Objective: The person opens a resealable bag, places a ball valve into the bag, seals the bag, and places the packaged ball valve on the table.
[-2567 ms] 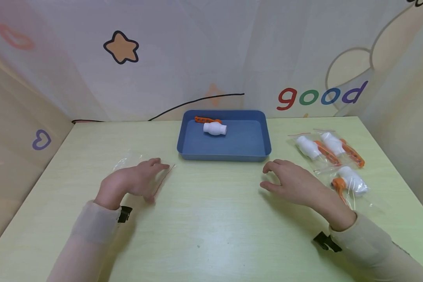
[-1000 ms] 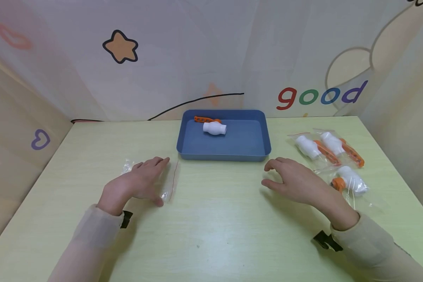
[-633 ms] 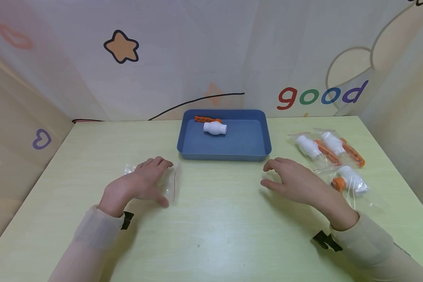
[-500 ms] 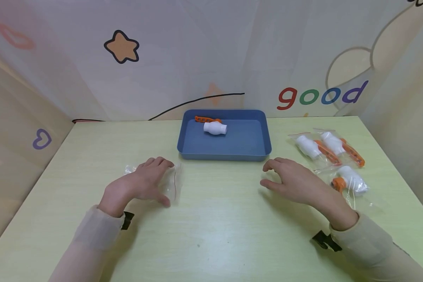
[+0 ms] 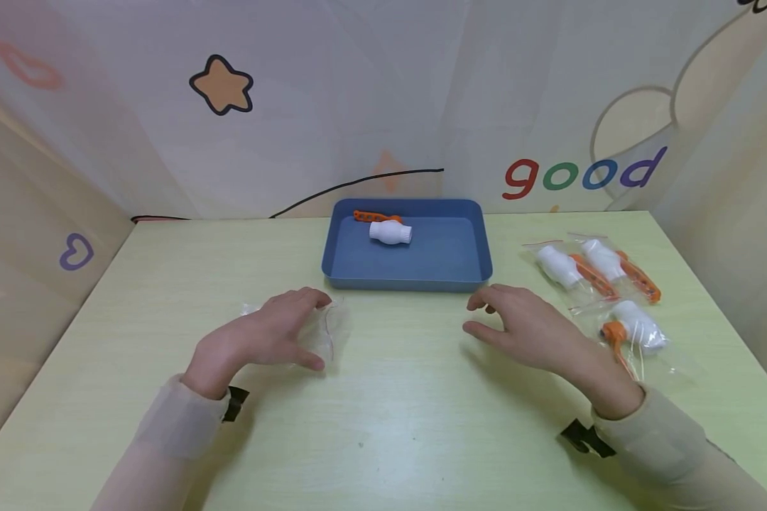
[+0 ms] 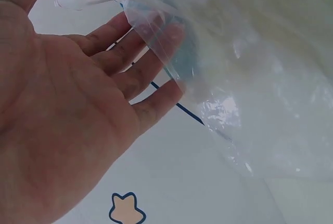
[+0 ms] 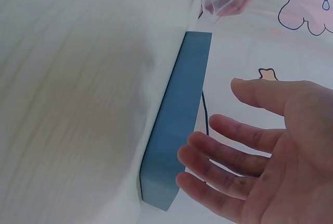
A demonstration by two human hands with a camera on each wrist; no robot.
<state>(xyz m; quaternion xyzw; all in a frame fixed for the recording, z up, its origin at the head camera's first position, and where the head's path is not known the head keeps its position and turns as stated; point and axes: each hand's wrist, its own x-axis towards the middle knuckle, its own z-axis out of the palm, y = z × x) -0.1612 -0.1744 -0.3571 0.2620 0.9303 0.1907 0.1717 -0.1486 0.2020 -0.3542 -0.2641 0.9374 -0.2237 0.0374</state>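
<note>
My left hand (image 5: 262, 333) hovers left of centre, thumb and fingers spread wide apart. A clear zip bag (image 5: 327, 333) with a thin red line along its edge hangs against its fingertips. In the left wrist view the bag (image 6: 270, 83) overlaps the fingertips, which show through the film; the fingers are loosely extended and nothing solid shows inside the film. To the right my right hand (image 5: 520, 326) is in front of the blue tray's (image 5: 415, 285) right corner, fingers relaxed and holding nothing. In the tray lie a white ribbed plastic fitting (image 5: 390, 232) and an orange perforated handle (image 5: 372, 216).
At the right of the table (image 5: 383, 440) are three clear bags, each with a white fitting (image 5: 639, 326) and an orange handle (image 5: 616, 337) or similar parts. The lowest bag lies close to my right forearm. A printed curtain (image 5: 358, 85) stands behind the table.
My left hand has moved to the right, and the clear bag has come along with it. My right hand has shifted slightly left. The tray and its contents have stayed put.
</note>
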